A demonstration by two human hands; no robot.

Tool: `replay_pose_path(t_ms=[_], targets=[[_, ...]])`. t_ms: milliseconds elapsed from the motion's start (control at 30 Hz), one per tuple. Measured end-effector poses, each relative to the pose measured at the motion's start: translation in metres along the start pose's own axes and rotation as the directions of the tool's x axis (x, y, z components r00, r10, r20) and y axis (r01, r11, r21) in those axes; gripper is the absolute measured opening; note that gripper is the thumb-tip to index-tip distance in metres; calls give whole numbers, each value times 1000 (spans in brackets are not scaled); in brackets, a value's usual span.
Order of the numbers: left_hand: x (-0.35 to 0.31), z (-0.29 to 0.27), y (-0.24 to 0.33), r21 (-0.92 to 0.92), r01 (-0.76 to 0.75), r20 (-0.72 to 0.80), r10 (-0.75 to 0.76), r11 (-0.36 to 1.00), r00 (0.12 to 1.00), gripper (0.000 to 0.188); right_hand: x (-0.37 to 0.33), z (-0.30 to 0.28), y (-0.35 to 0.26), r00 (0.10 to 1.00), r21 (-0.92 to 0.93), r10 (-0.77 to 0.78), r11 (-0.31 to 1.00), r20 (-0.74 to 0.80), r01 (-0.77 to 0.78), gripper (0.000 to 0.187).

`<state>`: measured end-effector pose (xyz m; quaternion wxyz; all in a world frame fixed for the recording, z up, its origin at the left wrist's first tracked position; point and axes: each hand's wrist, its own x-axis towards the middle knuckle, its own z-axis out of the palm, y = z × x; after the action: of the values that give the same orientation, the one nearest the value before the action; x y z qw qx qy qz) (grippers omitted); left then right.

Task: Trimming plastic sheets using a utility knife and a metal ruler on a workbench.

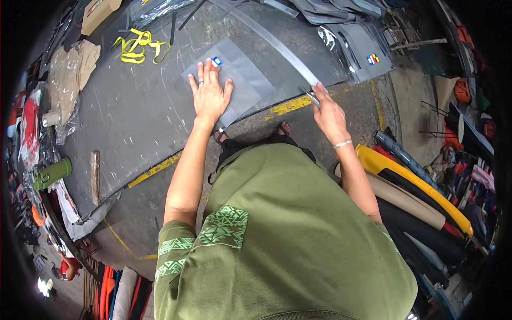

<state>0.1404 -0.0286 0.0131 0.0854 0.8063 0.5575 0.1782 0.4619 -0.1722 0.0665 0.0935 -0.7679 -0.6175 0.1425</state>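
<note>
My left hand (210,95) lies flat with its fingers spread on a grey, partly see-through sheet (246,80). Close to its fingertips, a small blue and white label (216,61) shows on the sheet. My right hand (332,118) is closed at the table's front edge, holding the near end of a long, pale translucent strip (285,53). That strip runs away to the far side of the table. A dark metal tool that looks like scissors (311,96) juts out at the same fingers; its handles are hidden.
The dark worktable (144,117) bears a tangled yellow strap (140,47), bagged tan pieces (64,74), a wooden stick (95,176) and a green bottle (53,174). Packed grey goods (362,50) lie far right. Rolls of material (410,200) stand beside my right arm.
</note>
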Motion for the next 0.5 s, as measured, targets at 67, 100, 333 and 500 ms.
replay_pose_path(t_ms=[67, 100, 333, 500], targets=[[1, -1, 1, 22, 3, -3, -3, 1000, 1000, 59, -3, -4, 9, 996, 70, -37, 997, -82, 42, 39], [0, -1, 1, 22, 2, -11, -2, 1000, 1000, 59, 0, -10, 8, 995, 64, 3, 998, -95, 3, 36], [-1, -1, 3, 19, 3, -11, -3, 1000, 1000, 58, 26, -24, -7, 976, 20, 218, 976, 26, -218, 46], [1, -5, 5, 4, 32, 24, -32, 999, 999, 58, 42, -37, 1, 966, 392, -117, 920, 229, 18, 29]])
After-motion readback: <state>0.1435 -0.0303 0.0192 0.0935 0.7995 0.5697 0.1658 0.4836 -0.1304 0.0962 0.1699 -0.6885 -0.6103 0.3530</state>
